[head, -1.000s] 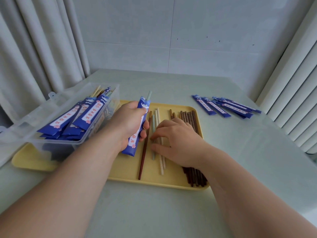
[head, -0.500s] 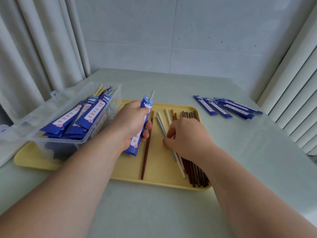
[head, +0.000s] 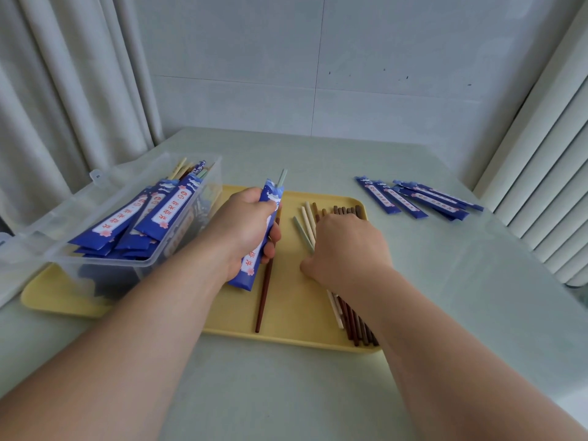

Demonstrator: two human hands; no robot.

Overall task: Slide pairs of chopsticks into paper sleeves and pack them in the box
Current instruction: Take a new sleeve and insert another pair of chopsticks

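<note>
My left hand (head: 245,230) grips a blue paper sleeve (head: 246,272) upright over the yellow tray (head: 286,316). One pale green chopstick (head: 282,177) sticks out of the sleeve's top. My right hand (head: 346,249) lies palm down on the loose chopsticks to the right, with fingers and thumb curled onto a second pale green chopstick (head: 302,230) and the cream ones (head: 309,218) beside it. The fingertips are hidden. A clear plastic box (head: 203,173) on the tray's left end holds several sleeved pairs (head: 168,211).
A single brown chopstick (head: 263,300) lies on the tray between my hands. A bundle of brown chopsticks (head: 354,326) runs under my right wrist. Several empty blue sleeves (head: 416,198) lie on the table at the right. Curtains hang on the left, with blinds on the right.
My right hand has moved to the right across the tray, dragging the pale chopsticks away from the lone brown one toward the brown bundle. My left hand has kept its grip on the sleeve.
</note>
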